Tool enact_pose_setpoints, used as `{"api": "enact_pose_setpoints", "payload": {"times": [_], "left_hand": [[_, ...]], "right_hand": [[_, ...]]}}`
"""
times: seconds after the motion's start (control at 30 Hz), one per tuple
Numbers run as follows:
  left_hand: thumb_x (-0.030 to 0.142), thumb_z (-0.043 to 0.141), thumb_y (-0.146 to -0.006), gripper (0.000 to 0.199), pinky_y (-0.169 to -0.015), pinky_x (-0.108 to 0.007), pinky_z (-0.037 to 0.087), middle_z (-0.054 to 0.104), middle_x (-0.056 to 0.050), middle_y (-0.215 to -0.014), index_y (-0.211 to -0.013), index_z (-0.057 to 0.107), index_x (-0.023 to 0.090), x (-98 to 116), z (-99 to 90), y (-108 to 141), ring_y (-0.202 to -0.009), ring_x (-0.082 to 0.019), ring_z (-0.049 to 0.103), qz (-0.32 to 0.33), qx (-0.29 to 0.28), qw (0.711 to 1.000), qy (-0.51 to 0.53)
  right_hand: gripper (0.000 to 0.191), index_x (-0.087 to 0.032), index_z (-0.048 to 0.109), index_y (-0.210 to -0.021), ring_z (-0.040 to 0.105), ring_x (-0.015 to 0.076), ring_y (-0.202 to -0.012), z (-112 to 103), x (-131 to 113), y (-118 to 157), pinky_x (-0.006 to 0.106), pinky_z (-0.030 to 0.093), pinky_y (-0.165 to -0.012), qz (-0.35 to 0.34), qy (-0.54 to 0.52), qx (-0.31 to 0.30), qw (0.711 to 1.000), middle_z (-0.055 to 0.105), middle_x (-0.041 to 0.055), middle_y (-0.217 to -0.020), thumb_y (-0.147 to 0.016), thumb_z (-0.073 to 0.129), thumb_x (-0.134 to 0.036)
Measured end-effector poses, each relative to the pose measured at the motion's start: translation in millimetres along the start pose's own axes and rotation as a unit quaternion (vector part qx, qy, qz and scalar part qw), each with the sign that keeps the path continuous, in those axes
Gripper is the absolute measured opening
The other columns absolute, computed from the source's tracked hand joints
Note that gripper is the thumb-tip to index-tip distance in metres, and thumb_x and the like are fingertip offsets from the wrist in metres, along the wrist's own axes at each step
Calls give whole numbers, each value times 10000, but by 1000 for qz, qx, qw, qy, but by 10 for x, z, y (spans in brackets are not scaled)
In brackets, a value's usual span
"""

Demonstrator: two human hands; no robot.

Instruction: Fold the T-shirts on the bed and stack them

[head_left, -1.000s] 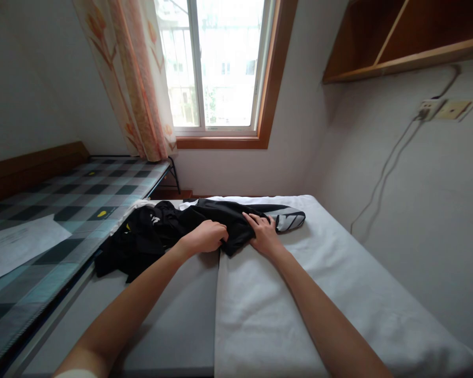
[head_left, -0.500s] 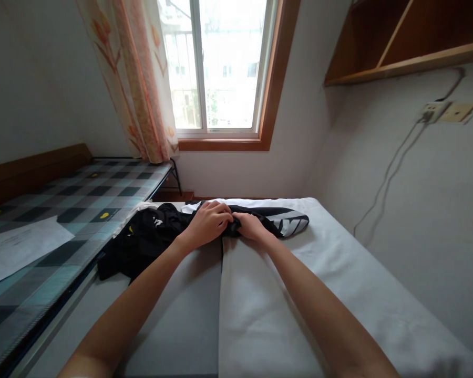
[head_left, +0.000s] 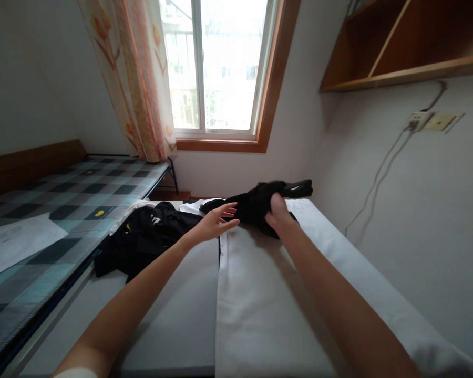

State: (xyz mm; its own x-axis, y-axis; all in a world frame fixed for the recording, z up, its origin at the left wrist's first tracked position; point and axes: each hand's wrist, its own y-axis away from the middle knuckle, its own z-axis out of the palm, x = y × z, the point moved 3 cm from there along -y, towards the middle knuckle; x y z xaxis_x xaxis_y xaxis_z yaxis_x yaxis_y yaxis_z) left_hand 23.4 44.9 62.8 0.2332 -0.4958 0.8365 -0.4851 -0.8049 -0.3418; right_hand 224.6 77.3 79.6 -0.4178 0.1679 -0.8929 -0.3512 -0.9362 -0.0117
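Note:
My right hand (head_left: 279, 214) is closed around a black garment (head_left: 254, 203), bunched up and partly lifted off the white sheet; whether it is a top or trousers I cannot tell. One end of the cloth sticks out to the right beyond the fist. My left hand (head_left: 213, 223) has its fingers spread, close to the garment's left part, with nothing in its grasp. Left of that hand lies a crumpled black piece of clothing (head_left: 153, 236) with white lettering and a yellow mark. Some white cloth (head_left: 193, 206) shows behind it.
A white sheet (head_left: 256, 304) covers the right part of the surface before me. To the left is a plaid mattress (head_left: 82, 202) with a paper (head_left: 23, 241) on it. Wooden shelves (head_left: 402, 52) overhang at the right, above a socket (head_left: 420, 121) with a hanging cable.
My right hand has swung right and up, raising the black garment and turning its grey-patterned end out of sight. My left hand has let go and opened.

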Motion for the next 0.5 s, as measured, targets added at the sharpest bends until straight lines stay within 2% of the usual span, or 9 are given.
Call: {"api": "enact_pose_setpoints", "payload": {"times": [0.07, 0.1, 0.17, 0.23, 0.27, 0.33, 0.4, 0.5], "left_hand": [[466, 751, -753, 805, -896, -418, 533, 590, -164, -1337, -1453, 439, 217, -94, 48, -16, -1145, -291, 623, -21, 3, 996, 84], [470, 771, -728, 834, -938, -443, 519, 580, -161, -1355, -1452, 444, 215, -128, 67, -21, -1167, -305, 610, -24, 6, 993, 113], [465, 814, -668, 847, -1030, -472, 465, 599, -140, -1345, -1409, 504, 198, -172, 90, -30, -1219, -325, 571, -14, 17, 989, 144], [429, 843, -618, 839, -1104, -473, 397, 611, -116, -1342, -1367, 552, 188, -196, 85, -40, -1284, -330, 515, -2, 49, 987, 154], [403, 841, -614, 820, -1123, -472, 374, 613, -107, -1345, -1355, 564, 189, -207, 71, -45, -1302, -325, 500, -3, 73, 984, 160], [355, 798, -654, 710, -1124, -471, 369, 633, -93, -1323, -1317, 603, 191, -227, 29, -52, -1282, -311, 523, -25, 114, 975, 187], [317, 750, -691, 577, -1091, -462, 404, 678, -82, -1254, -1246, 659, 188, -234, -26, -55, -1211, -298, 580, -57, 133, 964, 222], [296, 757, -678, 502, -1039, -425, 449, 724, -77, -1155, -1162, 710, 170, -204, -130, -47, -1131, -288, 628, -74, 140, 952, 261]], "right_hand": [[243, -204, 655, -988, 656, 173, -810, 179, 25, 278, 321, 572, -807, 38, 103, -121, 987, 694, 0, -795, -805, 634, -363], [277, -197, 673, -1008, 659, 186, -838, 243, 49, 413, 326, 563, -826, 55, 176, -182, 966, 710, 13, -831, -784, 664, -358], [331, -184, 706, -1028, 662, 214, -868, 296, 93, 622, 340, 548, -847, 69, 331, -264, 903, 733, 45, -905, -746, 710, -357], [361, -185, 722, -1065, 661, 238, -913, 289, 106, 719, 356, 527, -887, 35, 445, -309, 840, 738, 71, -1002, -745, 714, -351], [377, -192, 717, -1105, 655, 248, -961, 279, 98, 729, 365, 511, -921, -2, 476, -324, 818, 731, 78, -1067, -762, 699, -345], [412, -206, 683, -1199, 623, 263, -1084, 239, 70, 694, 383, 467, -998, -86, 500, -333, 795, 695, 81, -1194, -806, 650, -326], [420, -207, 657, -1237, 595, 273, -1153, 155, 50, 608, 407, 435, -1038, -141, 516, -308, 786, 670, 87, -1243, -828, 614, -293], [398, -199, 654, -1202, 601, 283, -1114, -41, 40, 428, 437, 438, -1026, -187, 536, -233, 790, 683, 104, -1161, -810, 613, -253]]}}
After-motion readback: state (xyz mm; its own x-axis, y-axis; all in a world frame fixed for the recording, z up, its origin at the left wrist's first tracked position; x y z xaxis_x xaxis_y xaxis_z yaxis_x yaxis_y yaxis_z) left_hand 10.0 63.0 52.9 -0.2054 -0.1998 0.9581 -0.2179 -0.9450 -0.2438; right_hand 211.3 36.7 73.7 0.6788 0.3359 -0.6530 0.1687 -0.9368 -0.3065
